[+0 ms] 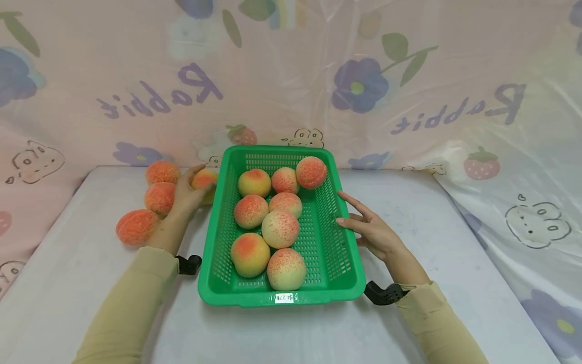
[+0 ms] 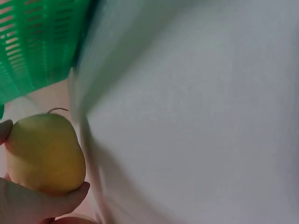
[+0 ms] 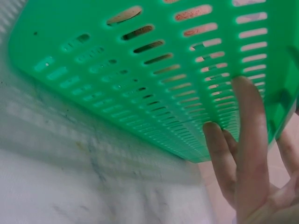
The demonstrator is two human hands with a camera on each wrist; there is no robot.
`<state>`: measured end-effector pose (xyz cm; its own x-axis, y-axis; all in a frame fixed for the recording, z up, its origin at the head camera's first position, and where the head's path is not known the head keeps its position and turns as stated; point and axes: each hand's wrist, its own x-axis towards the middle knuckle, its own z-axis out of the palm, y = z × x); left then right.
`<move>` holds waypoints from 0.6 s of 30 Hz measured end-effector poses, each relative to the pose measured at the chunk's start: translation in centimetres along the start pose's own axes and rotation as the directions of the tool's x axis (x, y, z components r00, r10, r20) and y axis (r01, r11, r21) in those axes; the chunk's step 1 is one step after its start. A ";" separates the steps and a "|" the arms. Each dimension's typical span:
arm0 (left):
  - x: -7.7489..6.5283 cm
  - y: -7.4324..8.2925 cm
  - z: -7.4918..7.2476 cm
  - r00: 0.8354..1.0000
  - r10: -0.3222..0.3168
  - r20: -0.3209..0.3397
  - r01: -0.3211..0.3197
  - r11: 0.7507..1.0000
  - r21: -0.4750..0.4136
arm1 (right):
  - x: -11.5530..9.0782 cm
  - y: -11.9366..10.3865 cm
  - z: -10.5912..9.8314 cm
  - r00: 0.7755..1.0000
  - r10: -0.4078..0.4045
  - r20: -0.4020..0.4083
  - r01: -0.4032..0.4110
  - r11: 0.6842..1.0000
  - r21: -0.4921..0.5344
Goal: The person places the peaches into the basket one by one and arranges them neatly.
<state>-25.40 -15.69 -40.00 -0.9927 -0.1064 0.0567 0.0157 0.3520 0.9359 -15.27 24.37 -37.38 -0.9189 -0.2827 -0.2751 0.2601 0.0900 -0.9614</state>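
My left hand (image 1: 185, 189) pinches a yellow peach with an orange blush (image 1: 206, 177) between thumb and fingers, just left of the green basket (image 1: 350, 283). In the left wrist view this yellow peach (image 2: 46, 156) shows a thin dark stem, with the thumb along its lower side. The basket holds several peaches, such as a pale speckled peach (image 1: 280, 229) and a redder peach (image 1: 311, 172) at its far right corner. My right hand (image 1: 375, 232) touches the basket's right side with extended fingers (image 3: 252, 140); the slotted wall fills much of the right wrist view.
Three orange-red peaches, including one nearest me (image 1: 136, 227), lie left of my left hand on the white table (image 1: 282, 333). A patterned cloth (image 1: 273, 76) hangs along the back edge and at both sides. Black wrist mounts (image 1: 384, 293) stick out close to the basket.
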 end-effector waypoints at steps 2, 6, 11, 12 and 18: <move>-0.1 0.2 0.1 0.999 0.003 -0.039 -0.003 1.000 -0.015 | 0.0 0.0 0.0 1.000 -0.002 -0.001 0.002 1.000 0.007; -0.3 1.0 0.0 0.994 -0.022 -0.103 0.013 0.996 -0.083 | 0.0 0.1 0.0 1.000 -0.002 0.000 0.002 1.000 0.012; -0.8 2.4 -0.7 0.993 -0.062 -0.103 0.047 0.989 -0.142 | 0.1 0.0 0.0 1.000 -0.004 0.004 0.004 1.000 0.016; -0.9 2.6 -0.9 0.993 -0.061 -0.100 0.047 0.990 -0.136 | 0.1 0.0 0.0 1.000 -0.004 0.003 0.004 1.000 0.017; -1.2 4.4 -2.1 0.990 -0.113 -0.089 0.100 0.985 -0.140 | 0.0 -0.1 0.0 1.000 0.005 -0.004 -0.005 1.000 0.024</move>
<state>-23.93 -15.95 -35.18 -0.9735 -0.2277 -0.0193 -0.0673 0.2054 0.9764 -15.26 24.35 -37.23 -0.9188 -0.2787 -0.2796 0.2715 0.0681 -0.9600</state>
